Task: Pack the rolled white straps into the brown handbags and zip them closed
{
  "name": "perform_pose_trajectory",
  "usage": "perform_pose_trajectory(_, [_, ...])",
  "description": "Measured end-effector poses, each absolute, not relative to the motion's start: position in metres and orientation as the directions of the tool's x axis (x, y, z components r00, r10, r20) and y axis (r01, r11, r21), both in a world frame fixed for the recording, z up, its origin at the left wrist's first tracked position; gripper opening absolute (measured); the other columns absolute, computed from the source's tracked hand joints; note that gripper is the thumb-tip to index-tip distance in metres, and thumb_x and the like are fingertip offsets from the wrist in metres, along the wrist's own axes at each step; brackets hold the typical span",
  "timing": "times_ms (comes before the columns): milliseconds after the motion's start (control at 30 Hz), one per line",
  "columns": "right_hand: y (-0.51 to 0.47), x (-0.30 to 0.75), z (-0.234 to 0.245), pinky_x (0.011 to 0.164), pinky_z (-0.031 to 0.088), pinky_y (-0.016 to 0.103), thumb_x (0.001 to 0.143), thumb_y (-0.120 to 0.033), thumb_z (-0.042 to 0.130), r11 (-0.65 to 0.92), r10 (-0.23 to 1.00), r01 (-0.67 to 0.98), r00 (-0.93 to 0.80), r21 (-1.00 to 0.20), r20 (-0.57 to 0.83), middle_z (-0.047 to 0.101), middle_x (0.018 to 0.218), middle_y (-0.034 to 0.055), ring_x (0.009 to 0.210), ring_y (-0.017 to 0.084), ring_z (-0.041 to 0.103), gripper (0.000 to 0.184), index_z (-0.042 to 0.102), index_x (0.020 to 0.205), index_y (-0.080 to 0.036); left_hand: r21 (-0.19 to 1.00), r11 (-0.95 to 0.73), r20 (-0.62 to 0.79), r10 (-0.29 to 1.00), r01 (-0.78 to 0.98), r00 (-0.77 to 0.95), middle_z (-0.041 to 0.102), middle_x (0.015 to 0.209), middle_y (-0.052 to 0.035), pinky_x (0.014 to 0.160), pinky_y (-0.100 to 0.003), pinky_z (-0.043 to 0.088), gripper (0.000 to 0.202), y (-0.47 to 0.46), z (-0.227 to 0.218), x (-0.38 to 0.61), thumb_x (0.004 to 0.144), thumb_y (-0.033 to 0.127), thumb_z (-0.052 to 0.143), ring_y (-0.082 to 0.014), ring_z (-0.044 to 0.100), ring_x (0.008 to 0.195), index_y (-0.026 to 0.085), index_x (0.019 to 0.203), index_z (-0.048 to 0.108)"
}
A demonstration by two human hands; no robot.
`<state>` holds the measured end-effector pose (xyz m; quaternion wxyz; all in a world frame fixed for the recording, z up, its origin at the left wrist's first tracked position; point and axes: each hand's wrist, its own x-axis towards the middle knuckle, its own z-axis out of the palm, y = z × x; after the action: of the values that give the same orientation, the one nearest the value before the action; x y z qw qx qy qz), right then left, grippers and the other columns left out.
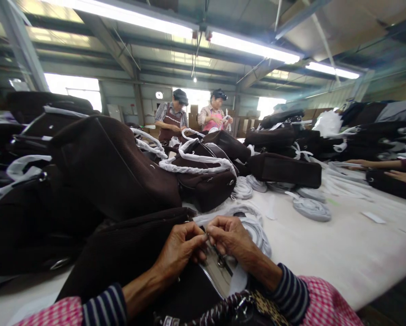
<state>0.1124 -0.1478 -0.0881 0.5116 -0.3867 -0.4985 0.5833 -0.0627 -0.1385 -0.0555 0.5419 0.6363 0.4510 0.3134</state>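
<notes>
Lower centre of frame: my left hand (179, 249) and right hand (228, 235) pinched shut on the zipper pull (206, 236) of the dark bag (128, 253) (zipper (211, 280) part open). Finished bags (203, 176) piled mid-left; work unfinished, I judged.

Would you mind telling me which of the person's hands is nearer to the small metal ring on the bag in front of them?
Right. The right hand is directly above the metal ring, almost touching; the left hand is farther left.
</notes>
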Motion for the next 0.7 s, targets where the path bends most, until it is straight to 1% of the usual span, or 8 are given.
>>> perform_pose_trajectory(200, [-0.1489,0.1104,-0.0872,0.036,0.026,0.017,0.080,-0.039,0.068,0.045,0.983,-0.179,-0.169,-0.983,0.076,0.062,0.058,-0.0016,0.035,0.004,0.042,0.027,0.064,0.072,-0.014,0.976,0.000,-0.090,0.911,0.218,0.402,0.068,0.057,-0.0039,0.048,-0.021,0.045,0.036,-0.1378,-0.0562,-0.0618,0.076,0.048,0.077,-0.0154,0.065,0.049,0.014,0.073,0.063])
perform_pose_trajectory(367, [-0.1502,0.1107,-0.0860,0.037,0.026,0.017,0.082,-0.040,0.067,0.073,0.983,-0.152,-0.155,-0.986,0.097,0.062,0.058,-0.0014,0.036,0.004,0.041,0.028,0.064,0.072,-0.014,0.976,0.016,-0.102,0.914,0.215,0.392,0.066,0.055,-0.0023,0.046,-0.020,0.043,0.034,-0.1398,-0.0540,-0.0598,0.076,0.045,0.076,-0.0145,0.064,0.047,0.015,0.071,0.061])
perform_pose_trajectory(500, [-0.1511,0.1105,-0.0860,0.037,0.024,0.018,0.084,-0.041,0.066,0.090,0.980,-0.111,-0.165,-0.990,0.107,0.055,0.052,-0.0042,0.036,0.004,0.038,0.029,0.063,0.072,-0.015,0.972,0.014,-0.105,0.920,0.235,0.378,0.066,0.054,-0.0021,0.046,-0.019,0.043,0.030,-0.1411,-0.0534,-0.0594,0.078,0.041,0.072,-0.0145,0.064,0.047,0.015,0.071,0.060])
perform_pose_trajectory(700, [-0.1520,0.1089,-0.0883,0.039,0.027,0.020,0.086,-0.039,0.063,0.145,0.978,-0.002,-0.152,-0.989,0.143,0.053,0.053,-0.0044,0.039,0.006,0.040,0.027,0.062,0.073,-0.016,0.958,-0.002,-0.108,0.925,0.288,0.365,0.067,0.054,-0.0029,0.047,-0.020,0.043,0.026,-0.1415,-0.0554,-0.0594,0.080,0.040,0.065,-0.0148,0.064,0.047,0.015,0.073,0.058])
